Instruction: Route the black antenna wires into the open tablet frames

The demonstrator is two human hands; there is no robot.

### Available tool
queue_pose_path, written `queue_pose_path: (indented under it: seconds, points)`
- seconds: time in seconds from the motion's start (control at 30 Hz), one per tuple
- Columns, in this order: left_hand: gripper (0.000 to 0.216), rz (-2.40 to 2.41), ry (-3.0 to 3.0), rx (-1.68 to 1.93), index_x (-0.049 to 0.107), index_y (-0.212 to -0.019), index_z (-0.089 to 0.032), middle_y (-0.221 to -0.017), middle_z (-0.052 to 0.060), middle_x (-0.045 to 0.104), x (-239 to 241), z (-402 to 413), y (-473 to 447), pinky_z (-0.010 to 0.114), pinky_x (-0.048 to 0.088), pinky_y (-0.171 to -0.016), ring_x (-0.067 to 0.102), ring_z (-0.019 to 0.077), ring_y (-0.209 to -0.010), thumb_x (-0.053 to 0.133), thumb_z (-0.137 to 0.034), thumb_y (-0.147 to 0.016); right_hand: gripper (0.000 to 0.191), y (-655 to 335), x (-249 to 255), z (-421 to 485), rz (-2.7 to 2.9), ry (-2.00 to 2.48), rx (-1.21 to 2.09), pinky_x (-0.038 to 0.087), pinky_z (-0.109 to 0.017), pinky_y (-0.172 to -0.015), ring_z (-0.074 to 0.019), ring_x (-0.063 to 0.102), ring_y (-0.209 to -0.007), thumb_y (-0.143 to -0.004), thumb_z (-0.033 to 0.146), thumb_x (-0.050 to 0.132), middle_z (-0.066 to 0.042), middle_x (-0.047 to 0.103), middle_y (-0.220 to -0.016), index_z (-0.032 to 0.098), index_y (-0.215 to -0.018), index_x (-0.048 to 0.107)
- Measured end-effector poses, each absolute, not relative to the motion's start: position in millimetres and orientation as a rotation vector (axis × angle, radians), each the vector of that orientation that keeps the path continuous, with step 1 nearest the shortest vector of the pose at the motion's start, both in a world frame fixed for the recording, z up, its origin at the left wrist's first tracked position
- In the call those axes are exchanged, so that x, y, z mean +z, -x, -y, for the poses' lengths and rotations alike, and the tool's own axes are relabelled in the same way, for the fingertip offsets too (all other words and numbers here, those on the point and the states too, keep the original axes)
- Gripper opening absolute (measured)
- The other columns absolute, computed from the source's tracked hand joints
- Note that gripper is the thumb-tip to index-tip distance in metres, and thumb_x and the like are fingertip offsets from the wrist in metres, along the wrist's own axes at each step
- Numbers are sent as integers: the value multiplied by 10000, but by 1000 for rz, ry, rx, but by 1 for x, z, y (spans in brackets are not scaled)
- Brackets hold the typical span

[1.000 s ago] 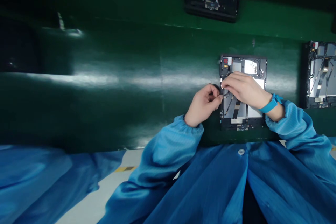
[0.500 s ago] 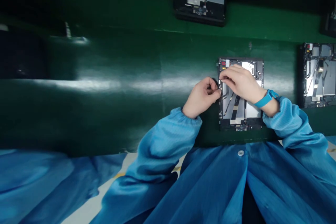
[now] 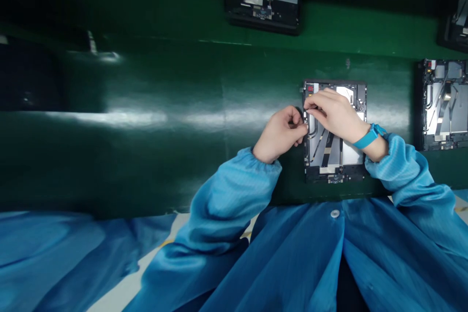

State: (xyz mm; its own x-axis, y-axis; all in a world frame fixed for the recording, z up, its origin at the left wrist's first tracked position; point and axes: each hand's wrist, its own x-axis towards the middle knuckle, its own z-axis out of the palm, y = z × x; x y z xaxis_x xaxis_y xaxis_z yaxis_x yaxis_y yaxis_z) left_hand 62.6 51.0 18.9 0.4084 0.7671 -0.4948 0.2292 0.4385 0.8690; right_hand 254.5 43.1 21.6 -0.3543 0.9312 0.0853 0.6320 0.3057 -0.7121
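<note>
An opened tablet (image 3: 353, 153) lies on the green work surface, its inner metal plate, dark ribbon cables and small circuit boards exposed. My left hand (image 3: 280, 134) is at its left edge, thumb and curled fingers pinched together against the side. From the right, my right hand (image 3: 338, 114) reaches over the upper half, with thumb and fingertips closed near the same left edge, just above the left fingertips. Whatever the fingers of either hand pinch is too small or hidden to make out. A blue band (image 3: 369, 136) circles my right wrist.
Another opened tablet (image 3: 444, 107) lies to the right. Beyond the surface's seam are a further opened tablet (image 3: 263, 0) and part of one more (image 3: 458, 19) at the far right. A dark object (image 3: 29, 75) stands at the left. Blue clothing (image 3: 54, 253) of another person shows at lower left.
Both hands stay at the tablet's left edge with barely any movement. The far tablet at the top has shifted left in view, and the one at far right shows more.
</note>
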Motion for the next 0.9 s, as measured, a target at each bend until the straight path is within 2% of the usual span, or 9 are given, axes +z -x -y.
queue_pose_path:
  seconds: [0.17,0.3,0.47,0.63,0.77,0.9]
  points:
    - [315,-1222,-1156,529,423,-691,-229,-566,-101,454,19,-64,-70,219,296,-472,391,61,-488,660,-55,-580,150,-254,22,-44,1954,1500,703,467,-366,-896,-218,617,-937,-973,105,592,-32,740,-967,221,-964,685]
    - [334,-1208,-1107,592,416,-673,-226,-575,-100,452,17,-78,-77,216,279,-457,365,53,-489,676,-47,-561,158,-256,23,-44,1824,1593,709,490,-350,-889,-197,651,-898,-900,72,654,-7,746,-928,220,-950,682]
    - [377,-1093,-977,644,379,-698,-247,-511,-123,436,12,-83,-80,218,296,-404,404,61,-400,695,-66,-599,195,-257,24,-43,1788,1641,758,502,-332,-866,-183,660,-850,-865,51,655,5,741,-879,214,-965,694]
    - [365,-1061,-1009,640,416,-719,-245,-473,-118,468,8,-82,-78,211,338,-388,450,75,-380,742,-90,-663,206,-255,24,-44,1847,1663,713,485,-329,-864,-193,653,-881,-885,40,610,-15,742,-904,201,-981,695]
    - [381,-1116,-1064,589,432,-727,-245,-446,-107,485,11,-85,-79,212,307,-378,439,83,-364,796,-134,-718,205,-254,21,-45,1874,1682,699,477,-343,-862,-203,643,-891,-904,59,585,-22,737,-923,207,-997,693]
    - [402,-1201,-1079,538,414,-731,-253,-451,-114,439,14,-85,-82,225,285,-381,422,91,-360,800,-142,-747,224,-253,21,-44,1885,1665,693,498,-386,-887,-228,640,-922,-911,68,558,-40,724,-946,214,-1015,694]
